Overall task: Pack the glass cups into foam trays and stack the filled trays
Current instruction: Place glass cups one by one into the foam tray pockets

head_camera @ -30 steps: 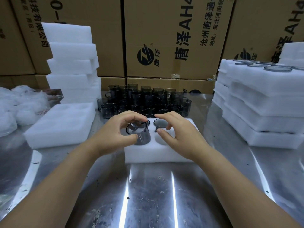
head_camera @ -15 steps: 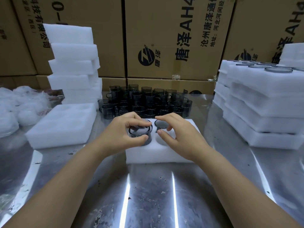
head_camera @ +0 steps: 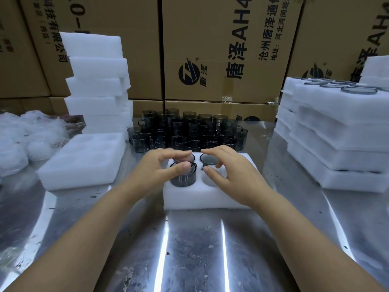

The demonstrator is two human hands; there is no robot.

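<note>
A white foam tray with round holes lies on the metal table in front of me. My left hand holds a dark glass cup by its rim, thumb on the near edge. The cup stands in the near-left hole and still rises above the foam. Another glass cup sits sunk in the far-right hole. My right hand hovers over the tray's right side with fingers spread and nothing in it. The near-right hole holds nothing. My left fingers hide the far-left hole.
Several loose dark cups cluster behind the tray. A tall stack of foam pieces and one foam tray lie left, next to clear plastic bags. Stacked filled trays stand right. Cardboard boxes wall the back.
My left hand has brought the cup down from above the tray into the near-left hole. My right hand has stayed over the tray, fingers a little wider apart.
</note>
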